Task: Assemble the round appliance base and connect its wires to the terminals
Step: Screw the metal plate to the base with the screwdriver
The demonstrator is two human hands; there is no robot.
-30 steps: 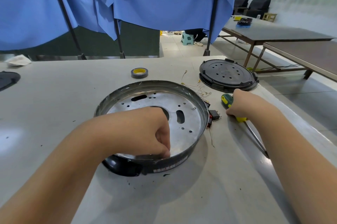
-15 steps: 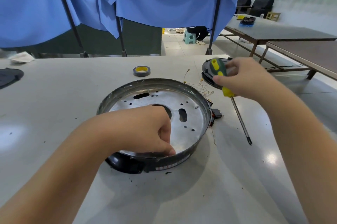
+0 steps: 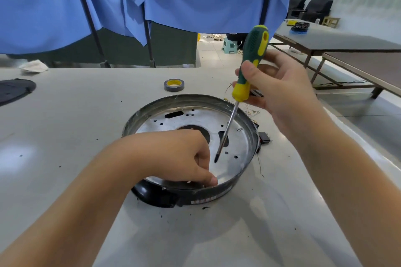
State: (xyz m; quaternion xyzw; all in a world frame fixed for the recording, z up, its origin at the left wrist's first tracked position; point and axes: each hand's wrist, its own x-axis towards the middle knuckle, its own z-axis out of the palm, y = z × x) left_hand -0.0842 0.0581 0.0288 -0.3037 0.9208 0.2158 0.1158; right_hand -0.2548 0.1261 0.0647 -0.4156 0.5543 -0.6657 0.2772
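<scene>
We see the round base sitting on the gray table, near the front. Our left hand is down inside it by the near rim, fingers curled and pinching something too small to tell. Our right hand grips the green and yellow screwdriver, tip pointing down into the base. Thin wires lie just behind the base, and a tape roll sits farther back
</scene>
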